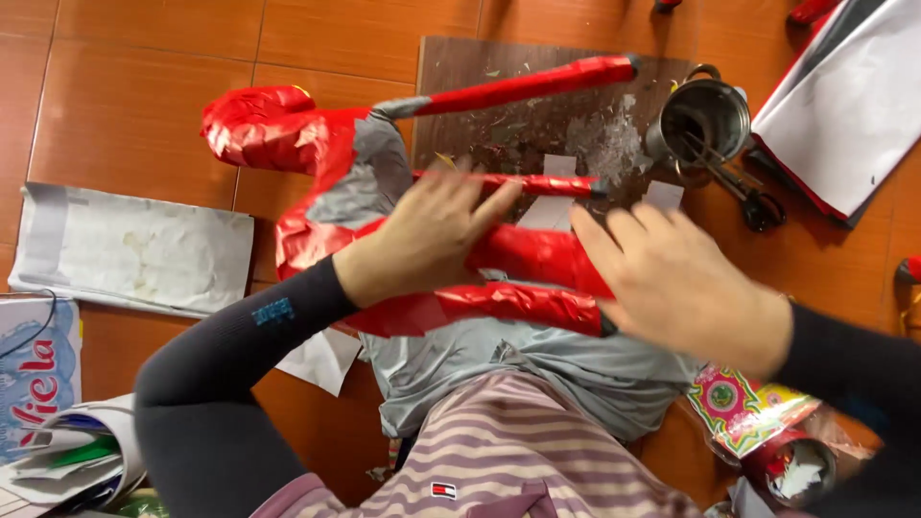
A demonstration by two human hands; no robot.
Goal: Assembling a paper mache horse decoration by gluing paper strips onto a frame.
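Striped lap (499, 451) lower centre; left hand (427, 235), right hand (672, 288) flat, unclenched, smoothing red paper-covered grey animal figure (403, 221); press evenly.

the red foil-wrapped paper figure (326, 182) lies on the tiled floor (144, 86), its legs over the dark wooden board (537, 125); the steel pot (705, 120) stands right of it, the crumpled paper sheet (134, 249) left.
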